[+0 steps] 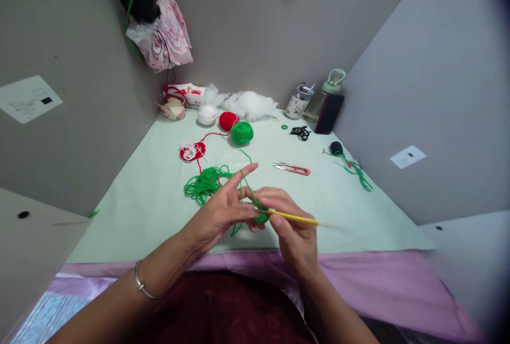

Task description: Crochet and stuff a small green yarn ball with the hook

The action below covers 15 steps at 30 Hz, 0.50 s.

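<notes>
Around us, grey walls (247,41) rise at the back and both sides, and within them we work over a pale green tabletop (378,216), with pink cloth (382,280) hanging along its near edge. Both our forearms reach in from below, and our hands meet above the near middle of the surface. Our left hand (223,208) lies palm inward, its index finger stretched outward with a green strand over it, while its thumb and other fingers pinch the work. Our right hand (297,232) bends in from the other side, gripping a tool between thumb and fingers. At the back we see white stuffing (251,105), then a bottle (321,100) with a dark phone (330,114) leaning by it. A loose heap of green yarn (205,183) lies just beyond our left hand; farther off, a green ball (242,134) sits beside a red ball (229,121). The yellow crochet hook (295,218) points leftward from our right hand into the small green yarn piece (261,216), which sits between our two hands at the left fingertips. Smallest is a green ring (284,127), well beyond them.
</notes>
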### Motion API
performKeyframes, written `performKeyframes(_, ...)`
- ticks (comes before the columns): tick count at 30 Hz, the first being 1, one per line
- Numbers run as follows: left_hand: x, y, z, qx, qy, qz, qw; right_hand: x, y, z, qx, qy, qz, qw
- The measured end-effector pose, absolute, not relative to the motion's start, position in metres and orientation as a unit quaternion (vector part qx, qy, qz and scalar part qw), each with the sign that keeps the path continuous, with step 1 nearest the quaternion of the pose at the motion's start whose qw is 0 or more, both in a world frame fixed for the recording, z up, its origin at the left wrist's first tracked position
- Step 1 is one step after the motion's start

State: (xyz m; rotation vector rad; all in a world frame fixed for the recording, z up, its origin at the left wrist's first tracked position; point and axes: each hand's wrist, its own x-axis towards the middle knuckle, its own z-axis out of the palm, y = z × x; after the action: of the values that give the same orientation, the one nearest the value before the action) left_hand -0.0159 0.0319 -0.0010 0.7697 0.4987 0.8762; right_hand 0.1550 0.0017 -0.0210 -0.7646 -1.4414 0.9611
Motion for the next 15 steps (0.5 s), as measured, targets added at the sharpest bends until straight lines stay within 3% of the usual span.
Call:
performKeyframes(5, 0.006, 0.032, -0.006, 0.338, 0.283, 0.448, 0.778, 0.156, 0.001, -0.026, -0.365, -0.605, 0.358, 0.611)
performKeyframes(11, -0.034, 0.061, -0.004, 0.532, 0.344, 0.354, 0.688, 0.165, 0.017, -0.032, -0.357, -0.404, 0.498, 0.679)
performKeyframes(15, -0.09, 0.092, 0.009, 0.499, 0.433, 0.512, 0.548, 0.167, 0.02, -0.028, -0.32, -0.323, 0.597, 0.661)
